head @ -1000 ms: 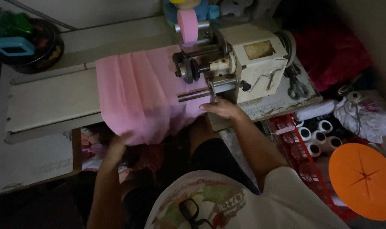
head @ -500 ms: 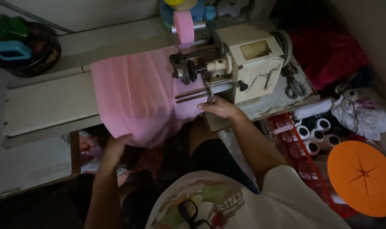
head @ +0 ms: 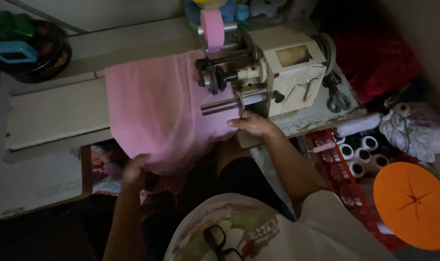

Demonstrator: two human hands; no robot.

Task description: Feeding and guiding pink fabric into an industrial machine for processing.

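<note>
One pink cloth (head: 157, 116), one sewing machine (head: 278, 77), one orange disc (head: 413, 205), two hands (head: 253, 124)

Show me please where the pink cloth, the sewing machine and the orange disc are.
pink cloth (head: 152, 116), head view, middle of the flat spread part.
sewing machine (head: 297, 72), head view, cream side panel of the body.
orange disc (head: 413, 203), head view, centre of its top face.

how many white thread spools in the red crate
5 show, though more may be hidden. All sit in the red crate right of the right hand: spools at and.
</note>
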